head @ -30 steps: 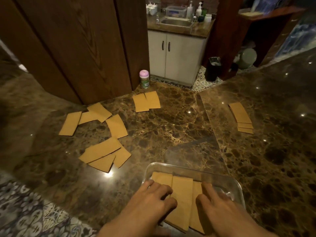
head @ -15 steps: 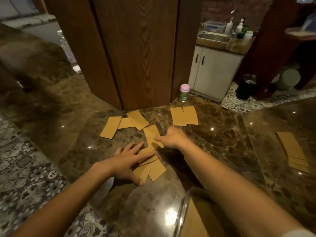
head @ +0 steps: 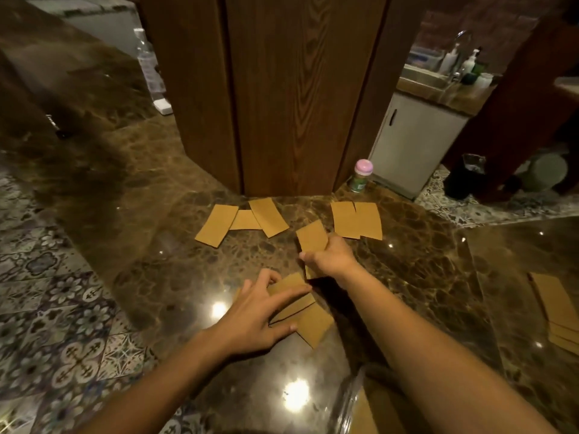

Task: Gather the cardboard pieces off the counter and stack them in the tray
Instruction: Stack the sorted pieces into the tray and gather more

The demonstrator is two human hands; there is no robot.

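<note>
Gripping one tan rectangular cardboard piece (head: 311, 238) in our right hand (head: 329, 260), long axis pointing away, left hand (head: 257, 314) spread flat on the overlapping pile (head: 313, 325) just nearer us, we see the clear plastic tray (head: 349, 399) behind both hands, under the right forearm.

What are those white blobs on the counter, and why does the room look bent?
Head view: the blobs are lamp glare on the polished counter, the largest near the tray. Head view: the wide lens bows the wooden pillar and the floor. Head view: dim light, soft detail; the right hand casts a dark shadow.
</note>
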